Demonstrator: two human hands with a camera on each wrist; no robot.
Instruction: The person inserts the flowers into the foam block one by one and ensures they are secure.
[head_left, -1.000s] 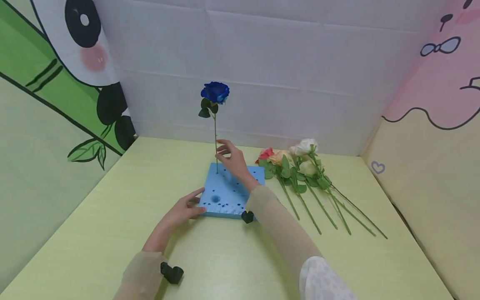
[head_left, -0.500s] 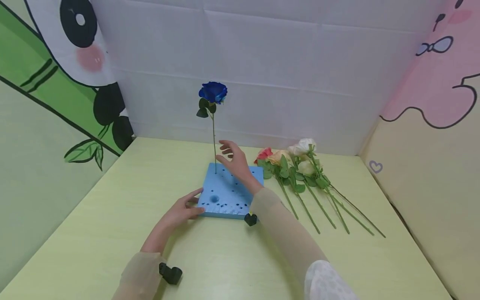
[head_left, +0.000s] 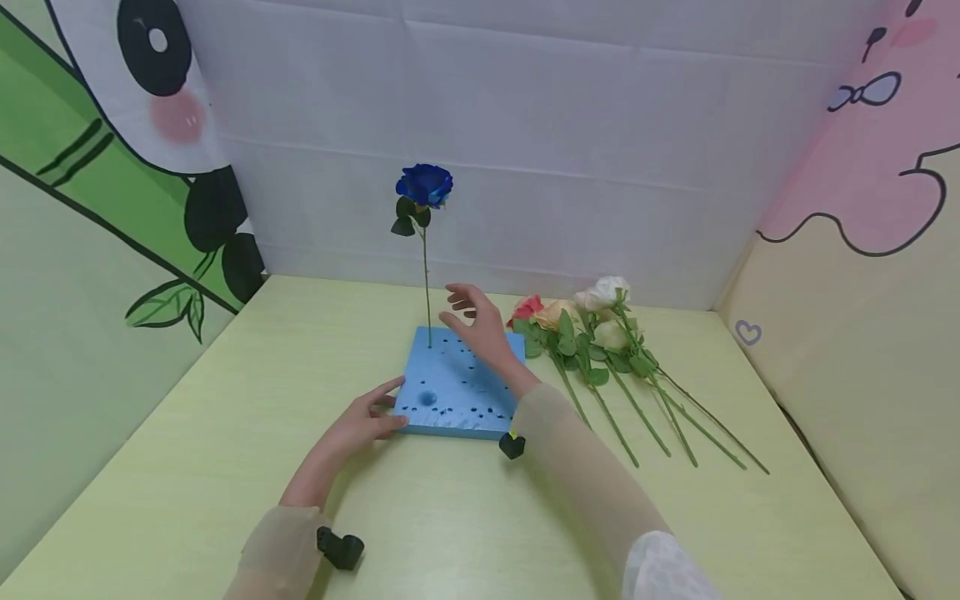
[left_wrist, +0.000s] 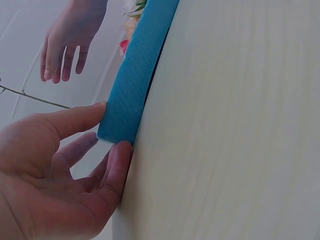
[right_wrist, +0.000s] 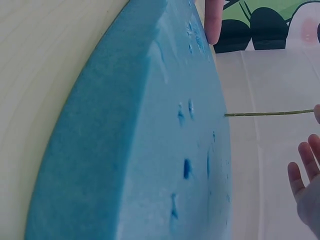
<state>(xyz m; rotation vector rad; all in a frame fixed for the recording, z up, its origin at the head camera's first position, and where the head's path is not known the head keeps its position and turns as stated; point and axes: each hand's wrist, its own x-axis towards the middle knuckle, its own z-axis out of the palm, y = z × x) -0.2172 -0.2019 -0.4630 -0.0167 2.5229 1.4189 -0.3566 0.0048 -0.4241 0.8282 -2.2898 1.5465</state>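
One rose (head_left: 424,185) is standing nearly upright in the far left part of a blue board (head_left: 450,396), its stem lodged in a small hole and its blue bloom rising well above the surface. The left hand (head_left: 371,421) is holding the board at its left side and near left corner between thumb and fingers. The right hand (head_left: 480,325) is hovering above the board just right of the stem, its fingers loosely bent and parted from the thumb, grasping nothing; from where I am standing, a gap is showing between it and the stem. To the right, loose flowers (head_left: 611,335), white, peach and red, are lying on the table (head_left: 187,467), blooms toward the far side and stems pointing near and right, some of them crossing. The step in hand is apparently the planting of this rose, which is looking complete, since the stem is standing unaided. The next move would probably be calling for the right hand to be lifting one loose stem free of its neighbours and aiming its end at an unused hole, with the left hand bracing.
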